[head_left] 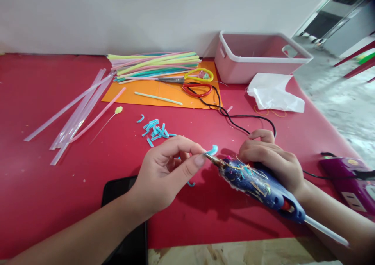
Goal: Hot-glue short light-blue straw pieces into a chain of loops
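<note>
Between the thumb and forefinger of my left hand [172, 171] is a short, curved blue pipe cleaner piece [213, 150]. My right hand [275, 159] grips a dark blue hot glue gun [249, 181], smeared with dried glue and bits of fibre. Its metal nozzle points left and meets the pipe cleaner piece at my left fingertips. A clear glue stick [326, 230] sticks out of the gun's rear. Beyond my left hand lies a small pile of cut blue pipe cleaner pieces [156, 130].
Orange paper [117, 95] holds a bundle of pipe cleaners [155, 63] and scissors [197, 89]. Glue sticks [79, 112] lie left. A plastic basket [263, 63], white sheet [275, 93] and black cord [249, 116] are behind. A purple power strip [348, 183] sits right, a phone [125, 241] below my left arm.
</note>
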A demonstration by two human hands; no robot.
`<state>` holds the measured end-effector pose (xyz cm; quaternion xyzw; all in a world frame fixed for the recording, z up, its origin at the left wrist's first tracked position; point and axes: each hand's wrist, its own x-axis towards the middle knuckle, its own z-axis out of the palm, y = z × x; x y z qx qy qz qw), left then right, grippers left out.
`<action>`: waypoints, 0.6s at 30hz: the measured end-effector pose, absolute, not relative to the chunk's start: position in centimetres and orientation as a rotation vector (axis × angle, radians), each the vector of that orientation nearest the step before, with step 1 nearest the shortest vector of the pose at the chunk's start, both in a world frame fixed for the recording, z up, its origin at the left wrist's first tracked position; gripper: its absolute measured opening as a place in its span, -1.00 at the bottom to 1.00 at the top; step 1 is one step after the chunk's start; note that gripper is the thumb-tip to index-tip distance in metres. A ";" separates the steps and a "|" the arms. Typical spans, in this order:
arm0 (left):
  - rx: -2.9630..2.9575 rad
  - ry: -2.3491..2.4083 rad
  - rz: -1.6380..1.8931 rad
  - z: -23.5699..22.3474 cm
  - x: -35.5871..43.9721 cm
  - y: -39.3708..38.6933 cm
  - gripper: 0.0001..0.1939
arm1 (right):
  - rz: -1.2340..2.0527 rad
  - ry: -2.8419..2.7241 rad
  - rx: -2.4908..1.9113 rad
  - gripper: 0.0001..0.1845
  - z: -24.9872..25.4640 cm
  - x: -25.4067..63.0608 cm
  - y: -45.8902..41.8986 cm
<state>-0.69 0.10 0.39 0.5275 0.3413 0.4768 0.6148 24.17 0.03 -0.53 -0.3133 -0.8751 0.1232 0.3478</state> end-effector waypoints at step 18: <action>1.269 0.775 1.102 0.2 -0.8 0.1 -0.91 | 0.263 -2.253 -0.833 -0.96 -0.2 24.0 -0.2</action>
